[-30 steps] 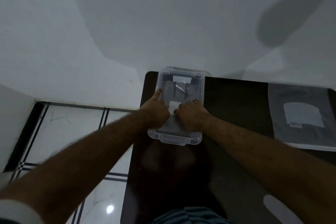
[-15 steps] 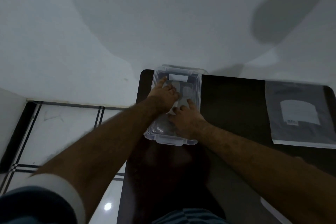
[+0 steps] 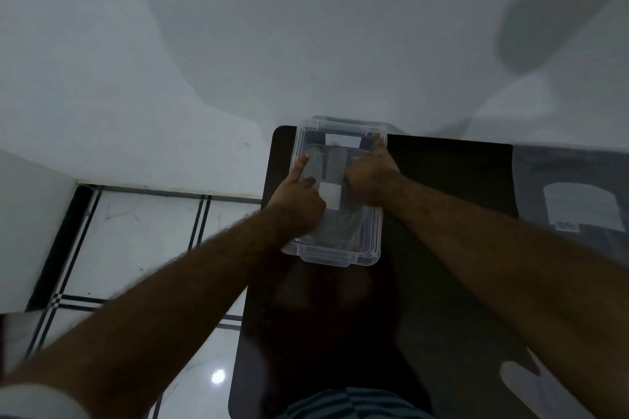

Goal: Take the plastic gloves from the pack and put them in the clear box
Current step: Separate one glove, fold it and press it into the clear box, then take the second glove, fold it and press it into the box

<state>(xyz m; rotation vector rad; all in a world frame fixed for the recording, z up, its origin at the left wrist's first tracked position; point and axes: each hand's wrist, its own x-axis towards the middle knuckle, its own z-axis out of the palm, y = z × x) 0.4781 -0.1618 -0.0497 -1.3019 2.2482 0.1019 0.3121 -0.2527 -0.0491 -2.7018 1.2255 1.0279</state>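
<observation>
My left hand (image 3: 299, 196) has slid back from mid-box to the near left side of the clear rectangular plastic box (image 3: 335, 257), thumb up along its left wall and fingers curled down onto the thin translucent plastic gloves (image 3: 332, 165) inside — pressing, not pinching. My right hand (image 3: 372, 177) has moved from the middle to the far right corner, fingertips at the rim, its heel flattening the gloves. So the gloves are in, I'd say, and I'm only bedding them down.

Counting left to right: one box, glove layers too filmy to number, one flat grey plastic pack (image 3: 575, 194) far right, and one stray glove (image 3: 531, 388) on the dark table (image 3: 442, 163) near me.
</observation>
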